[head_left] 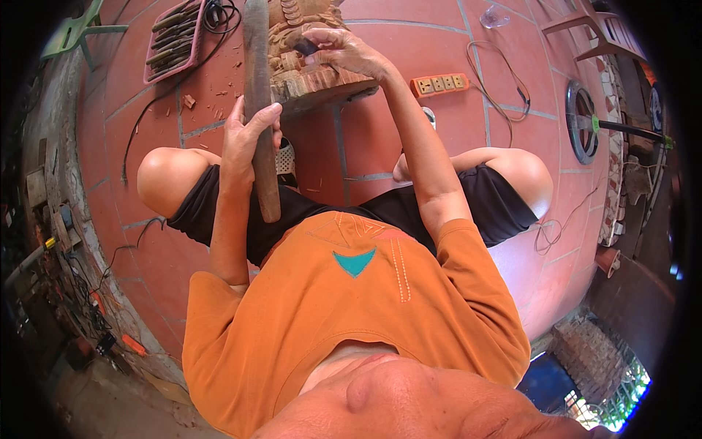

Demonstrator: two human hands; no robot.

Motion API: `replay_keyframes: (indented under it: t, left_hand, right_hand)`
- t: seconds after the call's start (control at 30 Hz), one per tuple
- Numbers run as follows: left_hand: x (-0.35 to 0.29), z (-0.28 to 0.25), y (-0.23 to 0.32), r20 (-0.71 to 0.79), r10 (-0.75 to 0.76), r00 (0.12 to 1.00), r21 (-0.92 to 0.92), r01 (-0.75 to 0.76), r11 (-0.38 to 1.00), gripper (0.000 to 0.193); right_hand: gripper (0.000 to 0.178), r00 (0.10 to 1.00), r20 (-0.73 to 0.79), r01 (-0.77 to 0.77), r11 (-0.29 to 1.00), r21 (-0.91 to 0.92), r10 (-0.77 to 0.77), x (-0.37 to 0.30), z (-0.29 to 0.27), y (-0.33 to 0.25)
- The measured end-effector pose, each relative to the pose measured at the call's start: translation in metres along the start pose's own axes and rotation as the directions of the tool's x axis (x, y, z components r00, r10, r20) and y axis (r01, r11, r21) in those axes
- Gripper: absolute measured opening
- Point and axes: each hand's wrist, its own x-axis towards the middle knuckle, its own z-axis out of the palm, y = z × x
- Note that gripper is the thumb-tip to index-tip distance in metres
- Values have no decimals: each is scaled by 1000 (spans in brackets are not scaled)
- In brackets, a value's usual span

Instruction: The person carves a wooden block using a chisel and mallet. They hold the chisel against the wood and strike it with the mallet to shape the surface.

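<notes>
My left hand (251, 135) is closed around a long, smooth wooden club (257, 69), which points away from me with its near end above my lap. At the top middle stands a carved wooden block (322, 89), with relief work on its upper face and a rough edge toward me. My right hand (347, 55) rests over the carving, its fingers pinching a small dark piece (305, 47). What kind of piece that is cannot be made out. The club hides part of the block's left side.
Left of the block, a pink basket (191, 55) holds several carving tools beside a coiled black cable (219, 16). Wood chips (189, 101) lie on the red tiles. An orange power strip (439, 85), a loose cord (504, 110) and a plastic chair (599, 33) are to the right.
</notes>
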Motion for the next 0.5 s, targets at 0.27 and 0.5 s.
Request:
replay_keyframes:
  t: [0.27,0.5]
  left_hand:
    - [-3,7,-1,-50,217,975,-43,-219,975,32]
    - [0,9,-2,15,56,998,321,-58,945,31]
  right_hand:
    - [52,999,-29,-37,999,-10,37,-4,3,-14]
    - [52,999,-28,24,993,-112,-27,-1,4,-4]
